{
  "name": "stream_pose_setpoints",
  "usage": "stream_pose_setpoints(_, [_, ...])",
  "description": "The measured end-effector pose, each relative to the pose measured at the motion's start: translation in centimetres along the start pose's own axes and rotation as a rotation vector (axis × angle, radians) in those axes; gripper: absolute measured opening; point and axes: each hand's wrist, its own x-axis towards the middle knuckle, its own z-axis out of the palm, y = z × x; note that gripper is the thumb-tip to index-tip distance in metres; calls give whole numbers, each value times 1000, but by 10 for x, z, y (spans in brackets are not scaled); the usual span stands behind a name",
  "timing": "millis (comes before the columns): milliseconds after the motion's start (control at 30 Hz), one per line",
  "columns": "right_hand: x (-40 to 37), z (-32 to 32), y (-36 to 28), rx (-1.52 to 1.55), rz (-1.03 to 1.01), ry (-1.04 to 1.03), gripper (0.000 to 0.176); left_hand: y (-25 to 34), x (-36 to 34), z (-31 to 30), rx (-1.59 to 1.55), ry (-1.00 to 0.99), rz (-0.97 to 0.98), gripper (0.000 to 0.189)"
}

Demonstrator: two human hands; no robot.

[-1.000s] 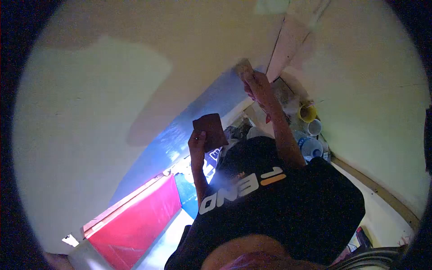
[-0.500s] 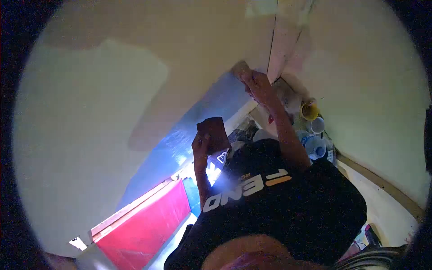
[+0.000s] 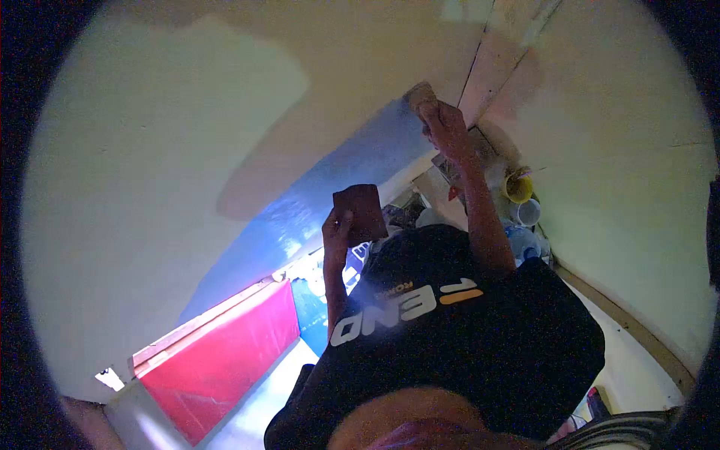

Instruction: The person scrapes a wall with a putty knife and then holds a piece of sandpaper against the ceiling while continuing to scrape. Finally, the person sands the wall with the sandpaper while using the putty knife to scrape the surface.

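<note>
A small tan tool (image 3: 421, 94), its exact kind unclear, was gripped in the right hand (image 3: 448, 129), just beyond its fingers, near the pale wall's blue band (image 3: 337, 175). A dark brown, square-cornered flat piece (image 3: 366, 211) was held upright by the closed left hand (image 3: 337, 229). Right of the right hand, a yellow round container (image 3: 518, 188) was seen beside a whitish one (image 3: 526, 213).

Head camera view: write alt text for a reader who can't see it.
A person's left hand holds a dark, flat, squarish piece, while the right hand holds a tan piece up at a pale wall. Beside the right forearm are yellow and white containers; a red panel is at lower left.
</note>
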Motion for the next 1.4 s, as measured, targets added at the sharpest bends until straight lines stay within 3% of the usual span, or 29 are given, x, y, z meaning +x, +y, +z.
stream_pose_setpoints(133, [-1,1,-23,21,-11,-15,48,-11,4,-9,30,47,22,38])
stream_pose_setpoints(233, [5,1,-20,-80,-61,-46,48,4,0,-10,29,12,-75,37])
stream_pose_setpoints(333, [1,0,-6,-173,17,9,49,1,3,-9,3,37,-6,38])
stream_pose_setpoints(433, [-2,1,-7,-107,-143,39,51,-4,7,-9,43,47,15,38])
stream_pose_setpoints(500, [-10,-1,-16,-60,-22,-3,52,2,5,-6,41,42,-77,37])
stream_pose_setpoints(533, [-10,-2,-21,-32,30,-18,53,0,5,-4,3,17,-26,37])
stream_pose_setpoints(600, [-6,-1,-10,-100,-149,13,53,1,2,0,-26,-4,-18,38])
stream_pose_setpoints(667, [1,0,-2,-112,-186,0,54,5,-1,4,-20,4,-48,37])
stream_pose_setpoints(733, [3,0,-10,-76,-66,-50,55,8,-1,5,9,18,-48,36])
stream_pose_setpoints(800, [0,7,-6,-133,-301,21,56,4,-6,-1,7,40,-36,36])
stream_pose_setpoints(1000, [5,9,8,-229,-393,1,55,0,-13,-6,-56,53,-32,37])
stream_pose_setpoints(1067, [4,9,1,-178,-227,19,55,-8,-12,-11,-15,72,-12,38])
stream_pose_setpoints(1133, [-7,3,-11,5,220,-39,55,-7,-13,-7,-33,110,-21,39])
stream_pose_setpoints(1233, [2,13,-5,100,-23,-56,53,-9,-10,-10,-33,63,-1,39])
stream_pose_setpoints(1333, [-9,2,-5,-45,34,-41,52,-4,-11,-3,-48,92,-25,38])
stream_pose_setpoints(1400, [-7,4,2,3,-187,-78,53,-9,-10,-3,-1,125,26,36])
